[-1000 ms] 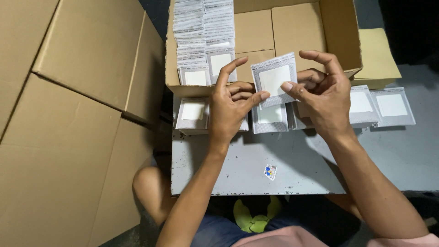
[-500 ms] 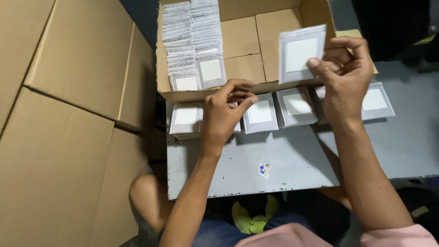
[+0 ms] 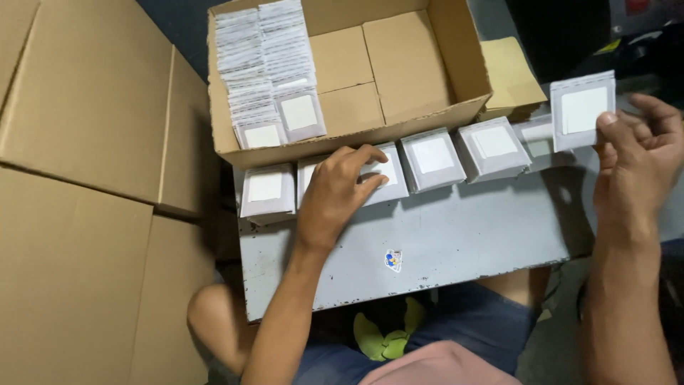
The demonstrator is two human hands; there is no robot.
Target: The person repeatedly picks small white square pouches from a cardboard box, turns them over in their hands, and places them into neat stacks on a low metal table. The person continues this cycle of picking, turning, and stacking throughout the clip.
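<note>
Left hand (image 3: 335,196): palm down, fingers curled over the second stack of packets (image 3: 385,175) in the row on the grey table (image 3: 456,242), fingertips touching its top
Right hand (image 3: 638,160): raised at the table's right end, thumb and fingers pinching one flat silver packet (image 3: 582,109) (white square facing up)
Other stacks (image 3: 491,146): lined up just in front of the cardboard box (image 3: 399,64)
Box contents: two rows of packets (image 3: 263,68) at its left side

Silver-grey pouches (image 3: 432,158) with white square centres; plain brown cardboard box (image 3: 406,64); scuffed grey worktop (image 3: 456,235); small blue-and-yellow sticker (image 3: 392,260).
</note>
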